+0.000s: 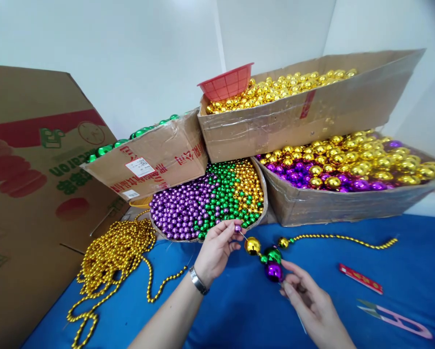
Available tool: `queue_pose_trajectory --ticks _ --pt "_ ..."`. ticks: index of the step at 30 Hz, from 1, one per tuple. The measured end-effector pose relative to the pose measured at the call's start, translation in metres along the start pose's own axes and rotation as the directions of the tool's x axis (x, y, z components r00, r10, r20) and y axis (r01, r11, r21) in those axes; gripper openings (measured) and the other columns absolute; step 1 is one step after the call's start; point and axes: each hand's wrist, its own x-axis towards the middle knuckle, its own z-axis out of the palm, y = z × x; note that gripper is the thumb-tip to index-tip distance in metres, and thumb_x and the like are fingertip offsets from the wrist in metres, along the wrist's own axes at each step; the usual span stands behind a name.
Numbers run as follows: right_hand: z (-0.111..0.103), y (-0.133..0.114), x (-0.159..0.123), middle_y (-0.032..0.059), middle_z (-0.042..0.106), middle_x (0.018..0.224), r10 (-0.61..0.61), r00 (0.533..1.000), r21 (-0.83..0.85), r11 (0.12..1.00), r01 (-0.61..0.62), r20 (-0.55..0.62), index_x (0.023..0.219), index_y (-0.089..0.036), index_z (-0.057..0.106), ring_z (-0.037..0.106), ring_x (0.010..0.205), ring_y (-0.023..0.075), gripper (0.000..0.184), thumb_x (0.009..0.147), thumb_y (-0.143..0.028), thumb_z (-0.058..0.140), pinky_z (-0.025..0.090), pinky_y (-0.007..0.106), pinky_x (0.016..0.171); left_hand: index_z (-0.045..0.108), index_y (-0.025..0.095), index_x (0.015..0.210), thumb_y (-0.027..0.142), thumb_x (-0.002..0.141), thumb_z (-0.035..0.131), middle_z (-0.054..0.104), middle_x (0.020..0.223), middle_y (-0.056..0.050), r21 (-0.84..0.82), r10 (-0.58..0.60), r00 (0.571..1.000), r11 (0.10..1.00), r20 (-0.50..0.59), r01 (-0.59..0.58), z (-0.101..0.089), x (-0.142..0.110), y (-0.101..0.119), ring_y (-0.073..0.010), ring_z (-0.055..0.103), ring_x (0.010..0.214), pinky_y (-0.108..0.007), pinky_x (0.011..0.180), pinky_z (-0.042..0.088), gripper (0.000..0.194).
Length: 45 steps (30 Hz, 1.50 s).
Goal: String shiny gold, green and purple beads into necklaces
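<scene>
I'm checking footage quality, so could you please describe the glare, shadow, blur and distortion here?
Head view: bright glints on the threaded gold bead; head view: soft shadow on the cloth; head view: small print on the label too soft to read; head view: far-left carton looks stretched, top-right corner dark.

A shiny silver-toned band — darker toward one end — circles the left wrist near six o'clock; both forearms bare.
</scene>
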Motion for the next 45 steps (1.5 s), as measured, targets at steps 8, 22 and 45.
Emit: queue_pose_trajectory --ticks 8,22,45 --pt "-0.011 0.011 0.004 0.0019 0.056 0.089 0.021 0.987 0.011 1.000 -0.023 0.158 0.128 -0.025 0.043 0.061 0.081 0.0137 0.044 0.088 -0.043 0.049 0.049 0.023 0.077 0.061 0.013 0.100 0.031 0.082 0.060 0.063 0.090 -0.007 0.088 0.039 0.999 0.995 -0.007 -0.038 0.004 -0.004 0.002 -0.0104 0.057 0.073 -0.020 0.060 0.044 0.025" --pt "-0.045 0.037 -0.006 0.0083 0.057 0.119 -0.003 0.939 -0.474 0.863 0.177 0.345 0.130 -0.022 0.042 0.057 0.106 0.0203 0.045 0.086 -0.015 0.036 0.044 0.036 0.092 0.068 0.018 0.087 0.023 0.081 0.060 0.068 0.098 -0.008 0.620 0.252 0.920 0.682 0.301 -0.389 0.021 -0.042 -0.069 -0.0178 0.063 0.090 -0.030 0.079 0.050 0.011" --pt "-0.046 -0.035 0.009 -0.0025 0.050 0.063 -0.198 0.946 -0.182 0.951 0.248 0.256 0.106 -0.019 0.059 0.051 0.058 0.0102 0.025 0.095 -0.030 0.039 0.041 0.021 0.057 0.049 0.018 0.120 0.023 0.073 0.062 0.055 0.123 -0.012 0.611 0.158 0.736 0.458 0.658 -0.645 0.044 -0.029 -0.094 -0.0256 0.048 0.117 -0.042 0.101 0.037 0.049"
